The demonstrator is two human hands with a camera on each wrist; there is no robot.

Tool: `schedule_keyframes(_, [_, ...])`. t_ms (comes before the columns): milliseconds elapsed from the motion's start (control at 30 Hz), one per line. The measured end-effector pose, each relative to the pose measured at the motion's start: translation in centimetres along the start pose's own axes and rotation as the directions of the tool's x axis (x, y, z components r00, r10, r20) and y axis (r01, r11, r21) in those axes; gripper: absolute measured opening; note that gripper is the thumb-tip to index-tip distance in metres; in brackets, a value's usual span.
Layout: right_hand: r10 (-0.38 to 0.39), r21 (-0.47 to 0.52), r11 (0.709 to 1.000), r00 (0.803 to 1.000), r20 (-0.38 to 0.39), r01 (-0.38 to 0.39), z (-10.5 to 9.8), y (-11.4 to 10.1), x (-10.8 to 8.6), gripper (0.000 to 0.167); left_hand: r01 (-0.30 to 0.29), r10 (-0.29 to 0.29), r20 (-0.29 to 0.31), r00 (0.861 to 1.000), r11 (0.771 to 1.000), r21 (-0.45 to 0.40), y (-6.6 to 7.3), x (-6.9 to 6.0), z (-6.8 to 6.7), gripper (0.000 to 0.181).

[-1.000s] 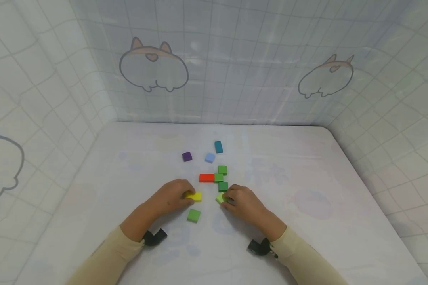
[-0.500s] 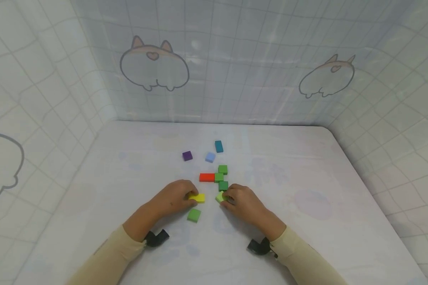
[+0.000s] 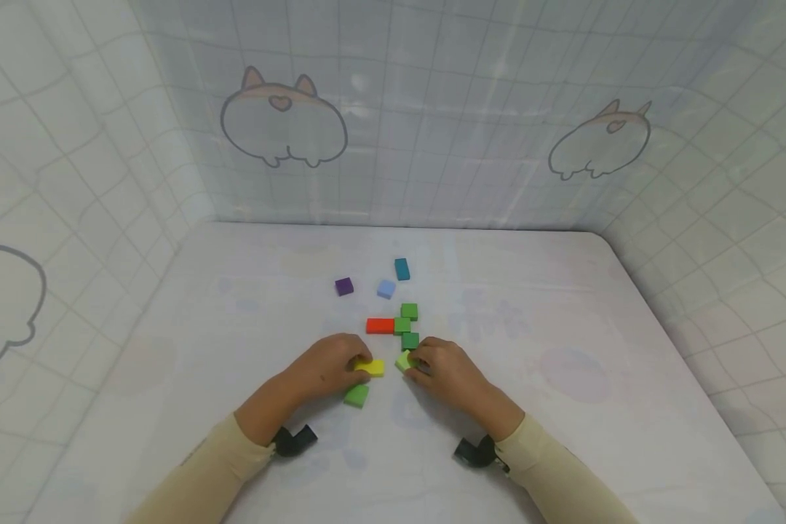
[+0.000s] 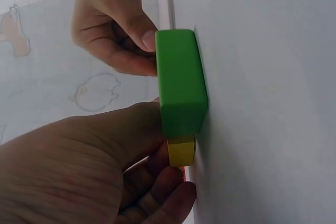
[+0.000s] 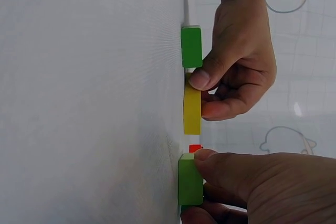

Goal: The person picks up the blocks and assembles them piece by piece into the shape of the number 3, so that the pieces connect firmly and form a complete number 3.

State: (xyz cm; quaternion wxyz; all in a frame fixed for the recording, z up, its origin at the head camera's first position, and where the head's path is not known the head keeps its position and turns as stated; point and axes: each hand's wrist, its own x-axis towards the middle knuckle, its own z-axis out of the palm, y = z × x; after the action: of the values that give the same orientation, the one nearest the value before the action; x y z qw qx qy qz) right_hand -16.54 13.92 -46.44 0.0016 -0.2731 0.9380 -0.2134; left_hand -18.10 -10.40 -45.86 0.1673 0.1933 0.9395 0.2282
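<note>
The left hand (image 3: 332,366) pinches the yellow block (image 3: 376,368), its free end pointing toward the right hand (image 3: 450,371), which pinches a pale-green block (image 3: 403,361); the two blocks are apart. A loose green block (image 3: 356,398) sits on the worktop (image 3: 629,437) just beside the left hand's near side. Beyond, a red block (image 3: 380,326) abuts a cluster of greens (image 3: 402,326); farther lie purple (image 3: 344,287), light-blue (image 3: 386,289) and teal (image 3: 402,269) blocks.

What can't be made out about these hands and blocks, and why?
Yellow block, head view: left end hidden by left hand.
Light green block, head view: right end hidden by right hand.
Nearest green block, head view: far edge partly covered by left hand.
Red block, right wrist view: mostly hidden behind light green block and right hand.
Left hand, left wrist view: cut off by frame edge.
</note>
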Motion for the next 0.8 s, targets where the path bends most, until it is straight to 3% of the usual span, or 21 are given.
schedule_keyframes(467, [0.014, -0.011, 1.000, 1.000, 0.005, -0.014, -0.01, -0.11, 0.08, 0.028, -0.077, 0.077, -0.020, 0.997, 0.997, 0.003, 0.27, 0.24, 0.56, 0.029])
schedule_keyframes(800, [0.019, -0.008, 1.000, 1.000, 0.003, -0.019, 0.07, -0.18, 0.13, 0.027, -0.084, 0.084, -0.018, 0.996, 0.996, 0.020, 0.46, 0.30, 0.66, 0.030])
